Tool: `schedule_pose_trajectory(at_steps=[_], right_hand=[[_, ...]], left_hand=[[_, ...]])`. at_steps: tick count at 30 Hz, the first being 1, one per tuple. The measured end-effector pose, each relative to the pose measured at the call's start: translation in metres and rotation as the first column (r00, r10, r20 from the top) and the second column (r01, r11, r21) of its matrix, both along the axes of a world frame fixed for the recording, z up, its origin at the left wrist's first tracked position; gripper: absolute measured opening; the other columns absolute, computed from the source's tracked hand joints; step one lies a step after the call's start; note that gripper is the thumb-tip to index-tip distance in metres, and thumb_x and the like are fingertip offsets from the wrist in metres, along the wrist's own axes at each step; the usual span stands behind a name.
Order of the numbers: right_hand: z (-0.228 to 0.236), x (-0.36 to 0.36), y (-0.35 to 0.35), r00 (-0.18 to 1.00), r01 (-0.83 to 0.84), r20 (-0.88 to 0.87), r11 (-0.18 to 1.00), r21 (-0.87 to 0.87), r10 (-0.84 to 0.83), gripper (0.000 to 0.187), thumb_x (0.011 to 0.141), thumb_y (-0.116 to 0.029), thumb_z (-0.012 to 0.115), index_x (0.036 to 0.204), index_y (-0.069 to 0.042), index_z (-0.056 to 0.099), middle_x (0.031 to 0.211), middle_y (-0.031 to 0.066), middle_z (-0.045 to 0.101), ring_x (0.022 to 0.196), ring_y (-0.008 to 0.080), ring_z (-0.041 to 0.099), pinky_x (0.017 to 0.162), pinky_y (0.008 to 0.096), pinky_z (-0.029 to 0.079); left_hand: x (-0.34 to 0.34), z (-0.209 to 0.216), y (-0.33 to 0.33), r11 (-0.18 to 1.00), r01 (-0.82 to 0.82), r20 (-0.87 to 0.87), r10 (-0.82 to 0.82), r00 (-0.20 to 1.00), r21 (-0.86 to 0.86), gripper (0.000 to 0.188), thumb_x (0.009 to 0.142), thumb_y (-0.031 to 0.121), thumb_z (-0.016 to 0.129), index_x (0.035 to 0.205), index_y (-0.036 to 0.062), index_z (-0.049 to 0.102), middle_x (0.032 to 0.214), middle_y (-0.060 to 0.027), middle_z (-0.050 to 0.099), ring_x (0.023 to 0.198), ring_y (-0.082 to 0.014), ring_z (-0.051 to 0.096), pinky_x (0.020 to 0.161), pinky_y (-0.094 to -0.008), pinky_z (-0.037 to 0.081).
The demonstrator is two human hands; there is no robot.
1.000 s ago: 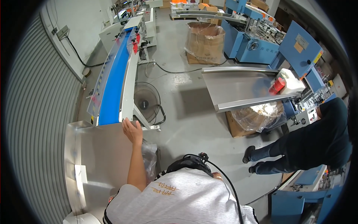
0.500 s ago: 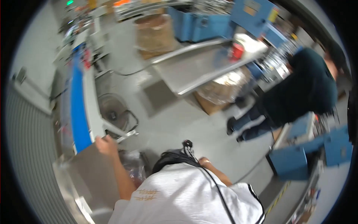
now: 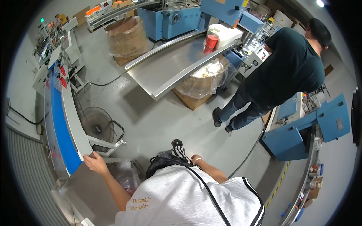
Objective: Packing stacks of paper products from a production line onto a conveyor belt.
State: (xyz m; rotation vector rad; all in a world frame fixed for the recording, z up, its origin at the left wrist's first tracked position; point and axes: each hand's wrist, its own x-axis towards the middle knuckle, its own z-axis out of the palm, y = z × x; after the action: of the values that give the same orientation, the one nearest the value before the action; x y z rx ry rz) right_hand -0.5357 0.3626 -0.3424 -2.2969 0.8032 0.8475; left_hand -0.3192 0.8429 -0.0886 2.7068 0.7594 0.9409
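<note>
My left hand (image 3: 96,164) reaches out to the left and rests where the conveyor's white side frame (image 3: 74,128) meets the metal tray (image 3: 88,188). Its fingers look stretched out over that corner, with the thumb apart. Beside the frame runs the conveyor's blue belt (image 3: 62,128). My right hand (image 3: 195,159) hangs low in front of my body, near a striped shoe or sock (image 3: 178,150). It touches nothing that I can make out, and its fingers are too small to read.
A floor fan (image 3: 97,126) stands beside the conveyor. Ahead, a long metal chute (image 3: 166,71) carries a red can (image 3: 210,42), above a bagged box (image 3: 203,84). A co-worker (image 3: 286,71) stands at blue machines (image 3: 288,141) on the right. A cable (image 3: 247,162) crosses the floor.
The view has turned, so the surroundings sit farther left, and it is sharper. My left hand stays at the conveyor's end. My right hand stays low by my body.
</note>
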Motion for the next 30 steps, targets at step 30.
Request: schedule_pose_trajectory(at_steps=[30], right_hand=[[0.009, 0.024, -0.007, 0.991, 0.087, 0.088, 0.99, 0.113, -0.098, 0.03, 0.078, -0.022, 0.054, 0.097, -0.009, 0.072, 0.096, 0.0158, 0.069, 0.092, 0.0286, 0.066, 0.084, 0.0337, 0.05]], left_hand=[[0.003, -0.001, 0.0, 1.0, -0.008, 0.024, 0.008, 1.0, 0.005, 0.059, 0.083, 0.026, 0.063, 0.13, -0.003, 0.043, 0.128, -0.0219, 0.049, 0.12, -0.0376, 0.044, 0.1, -0.0472, 0.037]])
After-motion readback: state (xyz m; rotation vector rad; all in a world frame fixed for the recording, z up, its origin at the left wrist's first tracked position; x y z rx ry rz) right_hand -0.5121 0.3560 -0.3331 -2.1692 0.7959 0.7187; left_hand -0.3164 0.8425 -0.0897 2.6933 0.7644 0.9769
